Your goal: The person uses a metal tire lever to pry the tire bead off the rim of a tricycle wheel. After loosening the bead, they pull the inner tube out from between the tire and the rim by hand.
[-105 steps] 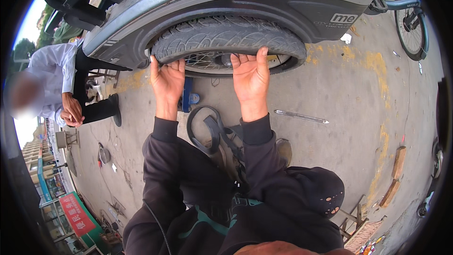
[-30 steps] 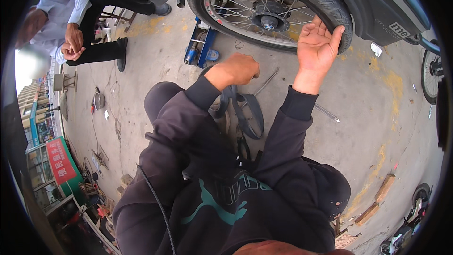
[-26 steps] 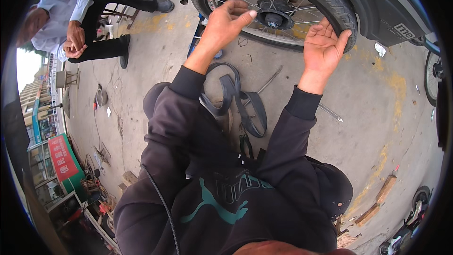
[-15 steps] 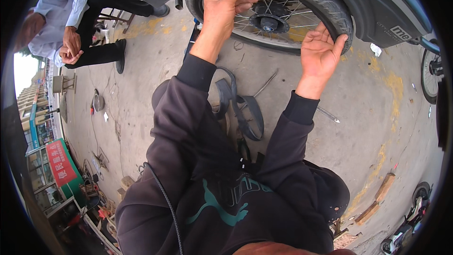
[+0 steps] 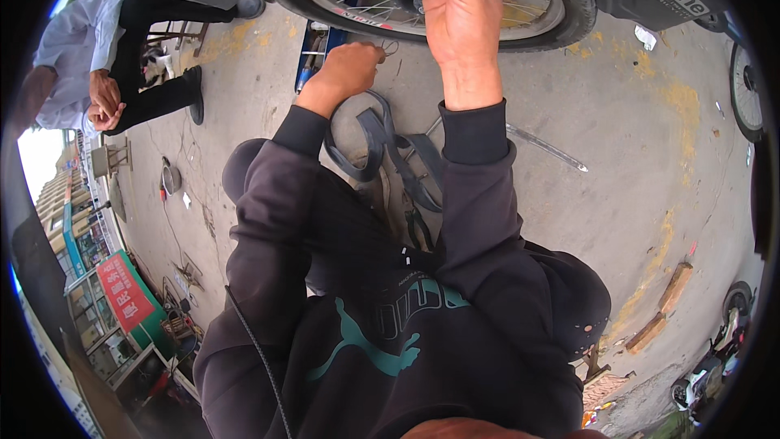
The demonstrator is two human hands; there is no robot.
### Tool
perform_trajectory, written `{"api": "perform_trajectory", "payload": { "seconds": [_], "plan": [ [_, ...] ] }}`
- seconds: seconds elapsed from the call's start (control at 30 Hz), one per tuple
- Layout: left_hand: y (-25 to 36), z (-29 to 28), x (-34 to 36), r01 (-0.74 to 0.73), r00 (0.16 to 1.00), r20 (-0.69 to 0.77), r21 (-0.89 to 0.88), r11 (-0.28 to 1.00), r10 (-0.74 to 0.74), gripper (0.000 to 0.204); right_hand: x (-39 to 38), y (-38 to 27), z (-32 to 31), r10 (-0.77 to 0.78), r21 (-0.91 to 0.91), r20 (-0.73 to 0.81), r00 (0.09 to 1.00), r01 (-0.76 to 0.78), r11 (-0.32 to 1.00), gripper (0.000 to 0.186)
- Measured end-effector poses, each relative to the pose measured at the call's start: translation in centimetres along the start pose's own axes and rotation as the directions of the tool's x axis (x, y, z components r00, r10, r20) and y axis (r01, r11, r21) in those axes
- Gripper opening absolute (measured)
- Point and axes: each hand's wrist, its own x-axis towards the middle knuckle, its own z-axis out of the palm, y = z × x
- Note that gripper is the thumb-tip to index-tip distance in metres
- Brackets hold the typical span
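A spoked wheel with a black tyre (image 5: 561, 0) hangs at the top, mounted on a grey vehicle body. My right hand (image 5: 465, 12) is raised in front of the wheel, palm showing and fingers stretched over the rim and spokes. Below the wheel's left part, my left hand (image 5: 348, 71) has its fingers curled closed, its fingertips beside a small wire loop (image 5: 392, 47). What they hold, if anything, is too small to make out. A looped black rubber strip (image 5: 374, 142) lies on the ground below that hand.
A blue toolbox (image 5: 307, 57) stands behind my left hand. Dark-handled pliers (image 5: 419, 229) and a thin metal bar (image 5: 552, 149) are on the concrete. At the left sits a person with clasped hands (image 5: 106, 102). Wooden blocks (image 5: 673, 289) lie at the right.
My left hand has left the tyre and moved down toward the wire loop, closing its fingers. My right hand has shifted left and up, from the tyre's lower right to the wheel's middle.
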Motion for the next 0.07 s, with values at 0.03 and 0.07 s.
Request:
{"api": "perform_trajectory", "payload": {
  "seconds": [0.03, 0.07],
  "plan": [
    [-0.59, 0.73, 0.41, 0.022, 0.998, 0.06, 0.051, 0.998, -0.025, 0.026, 0.4, 0.33, 0.39, 0.044, -0.072, 0.024, 0.999, -0.042, 0.997, 0.015],
    [-1.28, 1.07, 1.0, 0.05, 0.985, 0.158, 0.098, 0.994, -0.065, 0.031, 1.02, 0.43, 1.17, 0.069, -0.091, 0.076, 0.995, -0.062, 0.994, 0.012]
  ]
}}
